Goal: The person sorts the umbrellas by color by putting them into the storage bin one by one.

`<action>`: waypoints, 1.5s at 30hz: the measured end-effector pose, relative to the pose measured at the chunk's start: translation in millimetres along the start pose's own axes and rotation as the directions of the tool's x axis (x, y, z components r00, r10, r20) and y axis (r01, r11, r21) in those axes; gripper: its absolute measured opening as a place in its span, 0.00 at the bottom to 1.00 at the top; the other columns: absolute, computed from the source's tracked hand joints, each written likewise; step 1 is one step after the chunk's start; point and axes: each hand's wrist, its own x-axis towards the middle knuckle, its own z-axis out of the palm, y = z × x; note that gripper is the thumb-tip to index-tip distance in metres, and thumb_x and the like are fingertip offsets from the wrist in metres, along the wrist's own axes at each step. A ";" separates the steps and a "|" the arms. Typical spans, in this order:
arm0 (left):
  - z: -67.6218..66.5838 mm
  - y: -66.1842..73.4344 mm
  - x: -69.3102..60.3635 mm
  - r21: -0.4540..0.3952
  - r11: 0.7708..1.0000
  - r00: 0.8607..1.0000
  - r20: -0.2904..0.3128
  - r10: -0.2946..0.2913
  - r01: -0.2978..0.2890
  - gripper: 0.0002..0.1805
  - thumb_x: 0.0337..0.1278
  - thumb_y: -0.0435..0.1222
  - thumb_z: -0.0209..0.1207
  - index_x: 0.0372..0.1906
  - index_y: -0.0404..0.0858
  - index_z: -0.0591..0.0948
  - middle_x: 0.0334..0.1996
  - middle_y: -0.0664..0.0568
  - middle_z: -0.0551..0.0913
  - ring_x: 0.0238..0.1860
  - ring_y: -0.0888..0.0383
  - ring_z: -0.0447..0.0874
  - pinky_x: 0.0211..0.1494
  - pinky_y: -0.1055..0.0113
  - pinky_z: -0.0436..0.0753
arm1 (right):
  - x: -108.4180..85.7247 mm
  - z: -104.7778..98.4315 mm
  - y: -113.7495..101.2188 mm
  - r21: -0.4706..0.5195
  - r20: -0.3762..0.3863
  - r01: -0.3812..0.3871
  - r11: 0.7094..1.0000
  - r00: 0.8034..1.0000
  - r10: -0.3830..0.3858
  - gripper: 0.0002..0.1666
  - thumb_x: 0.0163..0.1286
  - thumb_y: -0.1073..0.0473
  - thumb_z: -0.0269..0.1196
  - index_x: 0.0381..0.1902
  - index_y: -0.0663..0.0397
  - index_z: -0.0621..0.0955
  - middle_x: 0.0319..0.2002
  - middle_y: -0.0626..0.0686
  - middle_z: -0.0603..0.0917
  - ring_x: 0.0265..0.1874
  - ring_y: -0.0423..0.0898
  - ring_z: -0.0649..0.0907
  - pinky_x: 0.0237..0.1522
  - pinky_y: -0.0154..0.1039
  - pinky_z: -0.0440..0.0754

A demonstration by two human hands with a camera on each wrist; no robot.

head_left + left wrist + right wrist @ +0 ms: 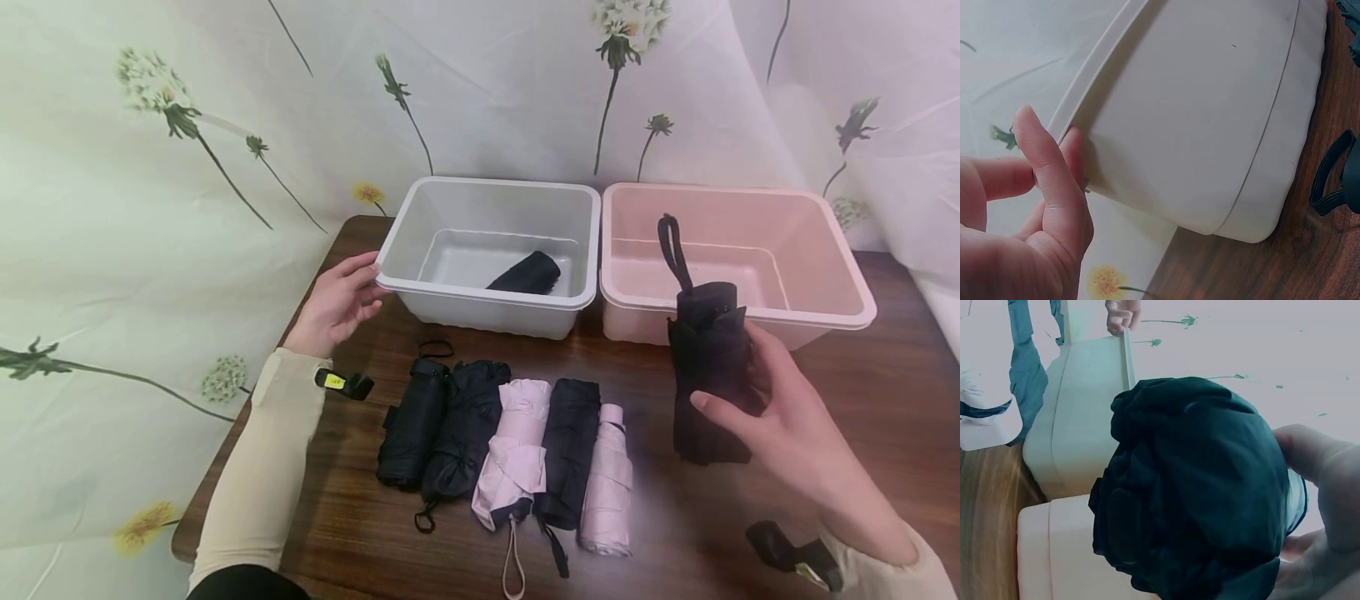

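Head: right hand (802, 425) gripped a folded black umbrella (708, 375), thumb on the near side, strap end up; it was in front of the pink bin (637, 325), overlapping its front rim; left hand (333, 304) pinched the white bin (491, 315) by its left rim; only this view showed the bin interiors, with a dark bundle (528, 273) in the white one, and the full row of five umbrellas (517, 442).

Left wrist: showed a fingertip tucked under the rim, hidden from above; black loop (1329, 187) cut off at right.

Right wrist: one bunched end of the held umbrella filled the middle, hiding much of the pink bin; finger contact behind it hard to make out; row cut off top left.

Edges: table (337, 467) edge ran just beside the left forearm; bins side by side, little gap; open room between row and held umbrella.
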 end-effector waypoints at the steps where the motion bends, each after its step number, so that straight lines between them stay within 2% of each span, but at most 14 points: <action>1: 0.5 0.2 -0.3 0.005 1.000 1.000 -0.003 0.001 -0.001 0.28 0.66 0.36 0.57 0.68 0.38 0.65 0.41 0.54 0.84 0.30 0.63 0.86 0.26 0.76 0.82 | 0.8 -0.3 -0.5 0.007 -0.004 0.002 1.000 1.000 -0.002 0.51 0.60 0.56 0.70 0.75 0.34 0.55 0.60 0.59 0.74 0.51 0.38 0.78 0.42 0.13 0.69; 3: 0.4 0.0 -0.2 0.006 1.000 1.000 -0.006 0.002 -0.002 0.27 0.66 0.36 0.57 0.68 0.39 0.66 0.41 0.54 0.84 0.30 0.63 0.86 0.26 0.76 0.82 | 2.5 -0.4 -1.7 0.013 -0.021 0.010 1.000 1.000 -0.010 0.51 0.59 0.57 0.71 0.74 0.36 0.57 0.58 0.60 0.75 0.49 0.35 0.78 0.42 0.13 0.70; 5: 0.5 -0.1 -0.2 0.008 1.000 1.000 -0.009 0.002 -0.002 0.27 0.66 0.36 0.57 0.68 0.39 0.66 0.41 0.54 0.84 0.30 0.63 0.86 0.25 0.76 0.82 | 4.9 -0.2 -2.9 0.028 -0.037 0.022 0.999 0.999 -0.021 0.50 0.58 0.58 0.72 0.73 0.36 0.59 0.59 0.60 0.76 0.46 0.25 0.76 0.43 0.13 0.72; 9: 0.6 -0.4 0.1 -0.011 1.000 1.000 0.002 -0.005 0.005 0.27 0.66 0.36 0.57 0.68 0.38 0.66 0.40 0.53 0.85 0.29 0.62 0.86 0.25 0.75 0.82 | 10.1 -0.6 -6.8 0.067 -0.067 0.035 0.997 0.997 -0.030 0.50 0.56 0.61 0.73 0.71 0.34 0.62 0.60 0.55 0.75 0.47 0.22 0.76 0.43 0.14 0.75; 15: -0.4 -1.5 1.8 0.014 1.000 1.000 -0.014 0.001 -0.001 0.27 0.66 0.37 0.57 0.67 0.39 0.67 0.40 0.54 0.85 0.29 0.62 0.86 0.25 0.75 0.82 | 20.4 -2.0 -18.8 0.174 -0.141 0.070 0.982 0.989 -0.046 0.46 0.55 0.68 0.72 0.69 0.37 0.67 0.57 0.42 0.76 0.47 0.29 0.80 0.45 0.17 0.77; 19: -1.2 -1.6 0.9 0.019 1.000 1.000 -0.015 0.004 -0.004 0.27 0.65 0.37 0.58 0.67 0.39 0.67 0.40 0.54 0.84 0.30 0.62 0.86 0.26 0.75 0.82 | 30.0 -4.4 -26.9 0.255 -0.162 0.114 0.960 0.984 -0.074 0.46 0.56 0.71 0.69 0.69 0.40 0.67 0.60 0.45 0.75 0.50 0.34 0.80 0.46 0.19 0.78; 25: -0.5 -2.1 1.5 0.036 0.999 1.000 -0.029 0.000 0.001 0.27 0.65 0.38 0.58 0.67 0.40 0.68 0.42 0.54 0.84 0.31 0.62 0.86 0.26 0.75 0.82 | 41.7 -4.4 -38.1 0.394 -0.176 0.117 0.912 0.983 -0.050 0.44 0.58 0.70 0.68 0.69 0.38 0.68 0.63 0.47 0.74 0.52 0.40 0.78 0.47 0.21 0.76; 27: 0.1 -2.0 1.7 0.053 0.999 0.999 -0.038 0.003 -0.001 0.27 0.66 0.39 0.58 0.67 0.40 0.68 0.42 0.54 0.84 0.31 0.62 0.86 0.27 0.75 0.82 | 45.4 -2.6 -41.0 0.456 -0.197 0.122 0.882 0.980 -0.034 0.42 0.57 0.70 0.68 0.68 0.41 0.69 0.60 0.47 0.76 0.51 0.41 0.79 0.46 0.21 0.77; 29: 0.0 -1.9 1.9 0.059 0.998 0.999 -0.037 0.006 -0.004 0.27 0.66 0.39 0.57 0.67 0.40 0.68 0.43 0.54 0.84 0.31 0.62 0.86 0.27 0.75 0.82 | 49.3 -0.4 -44.1 0.534 -0.209 0.131 0.835 0.978 -0.020 0.41 0.57 0.70 0.69 0.67 0.44 0.70 0.59 0.49 0.78 0.50 0.43 0.79 0.46 0.22 0.78; 32: 0.0 -2.0 1.9 0.060 0.998 0.999 -0.037 0.008 -0.006 0.26 0.66 0.38 0.57 0.67 0.40 0.68 0.42 0.54 0.84 0.32 0.62 0.86 0.27 0.75 0.82 | 55.7 3.6 -49.2 0.670 -0.214 0.152 0.726 0.977 -0.008 0.40 0.57 0.73 0.68 0.66 0.48 0.71 0.58 0.53 0.77 0.52 0.45 0.79 0.47 0.24 0.81; 35: -0.3 -2.1 1.6 0.043 0.999 1.000 -0.030 0.006 -0.005 0.26 0.66 0.38 0.57 0.67 0.40 0.68 0.42 0.54 0.84 0.32 0.61 0.86 0.27 0.74 0.82 | 63.2 7.1 -54.7 0.744 -0.208 0.159 0.649 0.978 -0.002 0.38 0.58 0.74 0.66 0.66 0.51 0.71 0.57 0.55 0.77 0.54 0.48 0.79 0.48 0.28 0.82; 39: -0.3 -2.3 1.4 0.043 0.999 0.999 -0.032 0.006 -0.004 0.26 0.66 0.38 0.57 0.67 0.39 0.68 0.41 0.54 0.84 0.31 0.61 0.86 0.27 0.75 0.82 | 73.8 11.1 -61.6 0.785 -0.199 0.163 0.598 0.980 -0.006 0.34 0.59 0.73 0.66 0.64 0.54 0.72 0.54 0.55 0.79 0.52 0.49 0.79 0.51 0.30 0.81; 43: 0.1 -2.7 2.3 0.056 0.998 0.999 -0.041 0.004 -0.002 0.26 0.66 0.38 0.57 0.67 0.40 0.68 0.41 0.54 0.84 0.31 0.62 0.86 0.27 0.75 0.82 | 82.8 14.8 -67.9 0.819 -0.178 0.168 0.549 0.983 -0.036 0.33 0.61 0.73 0.64 0.64 0.55 0.71 0.56 0.56 0.79 0.54 0.50 0.78 0.53 0.30 0.81; 45: 0.1 -2.5 2.4 0.050 0.999 0.999 -0.040 0.004 -0.002 0.26 0.66 0.38 0.57 0.67 0.40 0.68 0.41 0.54 0.84 0.31 0.62 0.86 0.27 0.75 0.82 | 87.2 17.1 -71.2 0.848 -0.159 0.162 0.504 0.986 -0.049 0.34 0.62 0.74 0.63 0.65 0.55 0.70 0.57 0.57 0.77 0.55 0.51 0.78 0.54 0.32 0.81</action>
